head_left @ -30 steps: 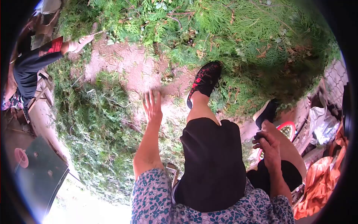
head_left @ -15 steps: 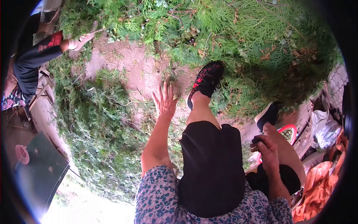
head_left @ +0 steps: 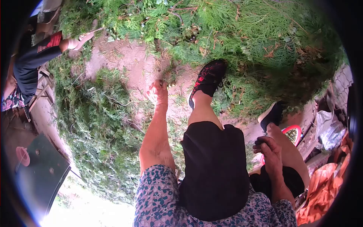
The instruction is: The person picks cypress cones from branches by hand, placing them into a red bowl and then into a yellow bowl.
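My left hand is in front of me over the bare reddish ground, its fingers curled in. Whatever it may hold is hidden, though a small dark spot shows at its fingertips. Close to it on the left lies a heap of cut evergreen sprigs. My right hand rests by my right leg with bent, darkened fingers closed together; I cannot make out what is inside them. Between the hands is my knee in black cloth, with a black and red shoe beyond it.
A large pile of green conifer branches spreads across the far side. Another person's leg shows at the left, above a dark green panel. At the right are a red ring, clear plastic and orange sheeting.
My left hand has gone from spread fingers to a curled grip and shifted slightly left. My right hand has stayed almost where it was.
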The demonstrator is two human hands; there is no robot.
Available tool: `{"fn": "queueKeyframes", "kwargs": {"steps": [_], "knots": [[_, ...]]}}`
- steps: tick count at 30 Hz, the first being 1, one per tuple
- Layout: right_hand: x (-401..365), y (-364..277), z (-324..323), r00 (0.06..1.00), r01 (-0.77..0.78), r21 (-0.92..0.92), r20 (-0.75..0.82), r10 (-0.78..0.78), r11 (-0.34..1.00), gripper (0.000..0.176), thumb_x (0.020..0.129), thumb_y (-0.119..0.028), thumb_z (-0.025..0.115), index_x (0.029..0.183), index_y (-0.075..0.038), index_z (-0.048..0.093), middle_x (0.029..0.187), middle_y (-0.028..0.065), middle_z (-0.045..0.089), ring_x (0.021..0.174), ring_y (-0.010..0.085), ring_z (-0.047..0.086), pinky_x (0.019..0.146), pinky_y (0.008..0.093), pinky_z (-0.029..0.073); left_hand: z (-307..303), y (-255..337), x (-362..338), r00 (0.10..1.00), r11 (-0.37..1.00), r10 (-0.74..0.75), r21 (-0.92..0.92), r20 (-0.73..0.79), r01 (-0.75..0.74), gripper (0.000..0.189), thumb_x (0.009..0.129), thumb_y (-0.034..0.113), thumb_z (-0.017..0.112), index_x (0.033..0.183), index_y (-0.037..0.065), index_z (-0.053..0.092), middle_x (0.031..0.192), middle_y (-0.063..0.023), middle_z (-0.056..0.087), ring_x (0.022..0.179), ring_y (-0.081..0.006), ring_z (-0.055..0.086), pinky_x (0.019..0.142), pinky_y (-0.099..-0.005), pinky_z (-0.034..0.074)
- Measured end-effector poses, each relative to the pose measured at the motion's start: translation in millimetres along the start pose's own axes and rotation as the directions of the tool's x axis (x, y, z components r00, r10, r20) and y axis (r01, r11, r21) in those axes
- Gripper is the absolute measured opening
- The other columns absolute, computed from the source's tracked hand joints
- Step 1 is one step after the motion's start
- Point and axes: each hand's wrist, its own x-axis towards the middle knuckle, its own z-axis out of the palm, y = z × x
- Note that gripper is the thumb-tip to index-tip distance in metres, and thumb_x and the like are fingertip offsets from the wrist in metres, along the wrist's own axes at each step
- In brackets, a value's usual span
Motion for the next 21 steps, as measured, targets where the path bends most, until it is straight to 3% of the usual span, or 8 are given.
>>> {"fn": "queueKeyframes", "kwargs": {"steps": [3, 5, 7, 9, 13, 16, 19, 21], "knots": [[-0.2, 1.2, -3.3, 1.000, 0.005, -0.001, -0.024, -0.005, 1.000, 0.029, 0.085, -0.019, 0.055, 0.104, 0.004, 0.055, 0.091, 0.0105, 0.059, 0.082, 0.0174, 0.059, 0.071, 0.0285, 0.049, 14.6, -15.3, 0.3, 0.995, 0.981, 0.098, 0.165, 0.007, -0.098, 0.017, 0.072, 0.021, 0.064, 0.082, 0.008, 0.062, 0.076, -0.0083, 0.063, 0.066, -0.0255, 0.057, 0.063, -0.0363, 0.044], [0.9, 1.7, -4.2, 1.000, 0.007, -0.006, -0.030, -0.007, 1.000, 0.029, 0.085, -0.018, 0.055, 0.104, 0.003, 0.055, 0.091, 0.0105, 0.059, 0.082, 0.0174, 0.059, 0.071, 0.0285, 0.049, 7.9, -16.0, 3.5, 0.990, 0.897, -0.141, -0.420, 0.031, 0.141, 0.017, 0.072, 0.016, 0.064, 0.085, 0.006, 0.063, 0.074, -0.0081, 0.063, 0.061, -0.0173, 0.056, 0.060, -0.0316, 0.044], [0.1, 2.4, -4.1, 1.000, 0.017, 0.005, -0.026, -0.017, 1.000, 0.029, 0.085, -0.018, 0.055, 0.104, 0.003, 0.055, 0.091, 0.0105, 0.059, 0.081, 0.0176, 0.059, 0.071, 0.0287, 0.049, -5.3, -18.1, 5.7, 0.965, 0.750, -0.259, -0.619, 0.049, 0.233, 0.017, 0.073, 0.011, 0.063, 0.084, -0.002, 0.060, 0.071, -0.0072, 0.061, 0.060, -0.0145, 0.055, 0.056, -0.0270, 0.044], [-0.6, 3.7, -4.3, 1.000, 0.003, 0.000, -0.020, -0.003, 1.000, 0.029, 0.085, -0.018, 0.055, 0.104, 0.004, 0.055, 0.091, 0.0105, 0.059, 0.081, 0.0177, 0.059, 0.071, 0.0289, 0.049, -18.3, -13.6, -1.1, 0.881, 0.435, -0.416, -0.801, 0.226, 0.411, 0.016, 0.075, 0.011, 0.061, 0.082, -0.004, 0.059, 0.071, -0.0069, 0.061, 0.059, -0.0147, 0.055, 0.055, -0.0260, 0.045], [-0.7, 9.1, -4.5, 1.000, -0.007, 0.004, -0.005, 0.007, 1.000, 0.027, 0.086, -0.016, 0.053, 0.104, 0.004, 0.054, 0.089, 0.0102, 0.058, 0.079, 0.0177, 0.060, 0.070, 0.0288, 0.050, 6.2, -38.7, 0.8, 0.958, 0.695, -0.285, -0.681, 0.036, 0.233, 0.013, 0.076, 0.010, 0.057, 0.082, -0.002, 0.059, 0.072, -0.0079, 0.061, 0.058, -0.0147, 0.055, 0.054, -0.0254, 0.045], [-0.3, 7.5, -4.3, 1.000, -0.012, -0.002, -0.011, 0.012, 1.000, 0.027, 0.087, -0.016, 0.052, 0.105, 0.004, 0.054, 0.089, 0.0102, 0.058, 0.079, 0.0176, 0.060, 0.070, 0.0286, 0.050, 18.5, -35.9, 4.3, 0.996, 0.933, -0.013, -0.360, -0.083, -0.017, 0.011, 0.071, 0.007, 0.057, 0.080, 0.001, 0.060, 0.076, -0.0143, 0.061, 0.058, -0.0223, 0.056, 0.057, -0.0303, 0.046], [-0.3, 5.3, -5.0, 1.000, -0.017, 0.026, -0.023, 0.017, 1.000, 0.027, 0.086, -0.017, 0.054, 0.104, 0.003, 0.055, 0.091, 0.0105, 0.059, 0.081, 0.0178, 0.060, 0.072, 0.0293, 0.049, 14.2, -17.2, 1.7, 0.998, 0.994, 0.030, -0.107, -0.050, -0.035, 0.010, 0.069, 0.006, 0.056, 0.077, 0.001, 0.060, 0.072, -0.0152, 0.059, 0.058, -0.0253, 0.056, 0.059, -0.0315, 0.046], [0.1, 5.5, -6.0, 1.000, -0.009, 0.029, -0.028, 0.010, 1.000, 0.027, 0.086, -0.017, 0.054, 0.104, 0.003, 0.055, 0.091, 0.0106, 0.059, 0.081, 0.0177, 0.060, 0.072, 0.0292, 0.049, 22.6, -27.2, 5.7, 0.998, 0.989, 0.045, -0.138, -0.043, -0.051, 0.010, 0.068, 0.005, 0.055, 0.077, 0.001, 0.060, 0.069, -0.0134, 0.058, 0.058, -0.0236, 0.056, 0.057, -0.0315, 0.046]]}}
